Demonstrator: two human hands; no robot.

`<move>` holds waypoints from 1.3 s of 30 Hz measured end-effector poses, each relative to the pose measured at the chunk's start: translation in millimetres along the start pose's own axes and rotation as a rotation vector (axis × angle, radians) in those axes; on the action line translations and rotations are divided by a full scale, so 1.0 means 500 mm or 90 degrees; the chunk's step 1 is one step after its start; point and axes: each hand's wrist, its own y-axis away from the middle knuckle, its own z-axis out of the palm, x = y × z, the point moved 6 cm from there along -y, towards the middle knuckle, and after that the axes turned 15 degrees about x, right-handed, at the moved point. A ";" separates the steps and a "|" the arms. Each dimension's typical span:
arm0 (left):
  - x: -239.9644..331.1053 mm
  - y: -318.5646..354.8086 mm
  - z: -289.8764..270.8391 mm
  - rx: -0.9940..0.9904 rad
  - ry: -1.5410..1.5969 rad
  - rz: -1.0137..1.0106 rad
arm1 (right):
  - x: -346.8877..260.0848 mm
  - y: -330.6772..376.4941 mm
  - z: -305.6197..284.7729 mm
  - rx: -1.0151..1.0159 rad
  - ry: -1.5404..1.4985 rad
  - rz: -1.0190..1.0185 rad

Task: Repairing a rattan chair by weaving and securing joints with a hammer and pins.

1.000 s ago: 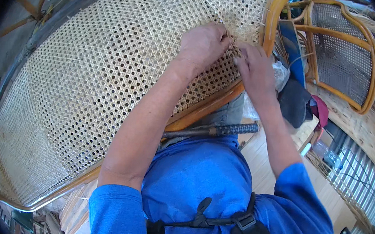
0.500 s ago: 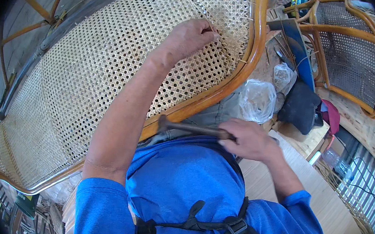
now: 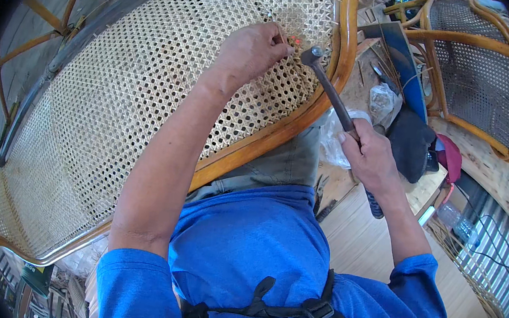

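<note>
My left hand (image 3: 251,48) rests on the woven cane panel (image 3: 171,69), its thumb and fingers pinched together on something small that I cannot make out. A small red-orange spot (image 3: 298,41) shows on the weave just past the fingertips. A glossy brown rattan frame (image 3: 255,148) borders the panel in front of my body. My right hand (image 3: 371,154) is closed round the handle of a hammer (image 3: 336,97). The hammer's metal head is raised at the right of my left fingertips, over the panel near its right frame edge.
At the far right stands another caned rattan piece (image 3: 474,79). Between it and the panel are clear plastic bags (image 3: 384,101), a blue board (image 3: 405,69) and a dark bundle (image 3: 410,144). A pale wood board (image 3: 405,262) lies at the lower right, beside a plastic bottle (image 3: 454,218).
My right hand has moved up and away from my body, bringing the hammer from near my waist to over the panel beside my left fingertips. My left hand has stayed nearly in place.
</note>
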 end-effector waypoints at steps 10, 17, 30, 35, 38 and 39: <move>-0.003 -0.001 0.001 0.015 -0.017 -0.009 | 0.019 -0.023 0.039 -0.007 0.063 -0.061; 0.008 0.004 -0.005 0.008 -0.018 -0.022 | -0.001 -0.013 0.020 0.031 -0.011 -0.057; 0.003 0.003 -0.001 0.006 -0.005 -0.030 | -0.004 -0.006 0.030 0.038 -0.009 -0.065; 0.000 0.001 0.002 0.015 -0.018 -0.018 | 0.027 -0.024 0.056 -0.030 0.082 -0.041; 0.003 0.004 0.002 0.036 -0.009 0.009 | 0.014 -0.012 0.043 0.003 0.061 -0.032; 0.004 0.007 -0.001 0.042 -0.001 0.013 | 0.000 -0.006 0.035 0.027 0.015 -0.047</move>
